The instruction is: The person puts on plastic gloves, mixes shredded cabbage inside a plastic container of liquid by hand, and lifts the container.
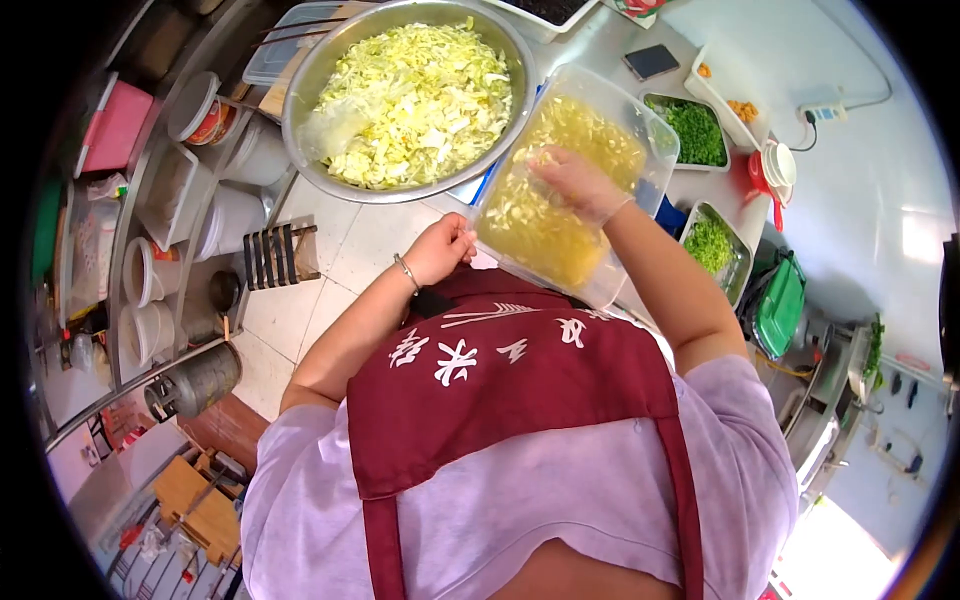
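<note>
Head view: right hand point(582, 190) over plastic tub point(652, 187), grasp hard to discern.

Blk phone point(651, 62) nr chopped greens point(691, 132), also gas cyl point(207, 380) & pink tub point(118, 127)

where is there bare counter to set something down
A patch of counter lies bare between the phone and the tub; a narrower one separates the upper greens tray from the lower tray. It's crowded where bowl and tub sit close together.
</note>
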The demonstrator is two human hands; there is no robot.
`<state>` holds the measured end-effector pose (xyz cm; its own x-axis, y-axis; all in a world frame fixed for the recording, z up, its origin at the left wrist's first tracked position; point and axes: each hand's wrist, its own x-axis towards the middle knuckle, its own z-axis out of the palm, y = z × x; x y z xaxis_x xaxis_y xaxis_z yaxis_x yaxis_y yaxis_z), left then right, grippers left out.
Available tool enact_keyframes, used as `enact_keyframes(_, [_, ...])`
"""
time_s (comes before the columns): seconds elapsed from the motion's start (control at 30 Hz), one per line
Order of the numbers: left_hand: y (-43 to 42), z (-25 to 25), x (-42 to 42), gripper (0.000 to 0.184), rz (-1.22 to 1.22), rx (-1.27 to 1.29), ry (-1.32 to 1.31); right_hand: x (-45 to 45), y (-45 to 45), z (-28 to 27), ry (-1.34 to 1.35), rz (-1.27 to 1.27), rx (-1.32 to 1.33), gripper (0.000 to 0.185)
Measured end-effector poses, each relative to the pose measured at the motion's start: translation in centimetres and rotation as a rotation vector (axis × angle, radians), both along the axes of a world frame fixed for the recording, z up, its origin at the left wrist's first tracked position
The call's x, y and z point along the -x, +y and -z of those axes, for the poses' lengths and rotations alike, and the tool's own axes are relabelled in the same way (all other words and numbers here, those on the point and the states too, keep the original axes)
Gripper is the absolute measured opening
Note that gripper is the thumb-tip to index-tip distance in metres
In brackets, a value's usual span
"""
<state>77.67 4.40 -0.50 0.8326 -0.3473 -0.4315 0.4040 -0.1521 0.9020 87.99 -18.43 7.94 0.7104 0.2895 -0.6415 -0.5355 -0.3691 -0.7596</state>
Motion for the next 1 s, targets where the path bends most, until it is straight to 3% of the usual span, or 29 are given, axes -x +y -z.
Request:
enact_keyframes(0.33, [-0.2, -0.3, 0.2, 0.015, -0.013, 0.009, -0.012, -8.3, 8.2, -3.7, -0.659, -0.177, -0.090, 0.051])
enact_keyframes(0.4, [-0.1, -0.3, 0.2, 0.015, 0.002, 0.000, -0.006, -9.0, 9.6, -3.2, -1.015, -0.480, 0.364, 0.058])
enact_keyframes(0.43, [0.0, -0.4, 0.2, 0.014, 0.020, -0.009, 0.006, -9.3, 9.9, -3.2, -0.918, -0.590, 0.412, 0.061])
enact_keyframes(0.53, [0.0, -0.8, 0.1, 0.014, 0.033, -0.037, 0.011, -9.5, 9.7, -4.6, -0.848, -0.537, 0.374, 0.055])
enact_keyframes(0.63, [0.0, -1.0, 0.2, 0.014, 0.029, -0.038, 0.001, -10.7, 8.6, -2.6, -0.938, -0.439, 0.344, 0.050])
enact_keyframes(0.77, [0.1, -0.1, -0.1, 0.014, 0.042, -0.033, 0.001, -11.8, 5.0, -1.0, -1.013, -0.492, 0.300, 0.049])
enact_keyframes(0.83, [0.0, -0.3, 0.1, 0.014, 0.036, -0.026, 0.005, -11.0, 3.2, -2.3, -0.834, -0.342, 0.067, 0.046])
enact_keyframes(1.0, [0.0, -0.2, 0.1, 0.015, 0.047, -0.025, 0.010, -9.8, -3.2, -4.2, -0.540, -0.157, 0.088, 0.042])
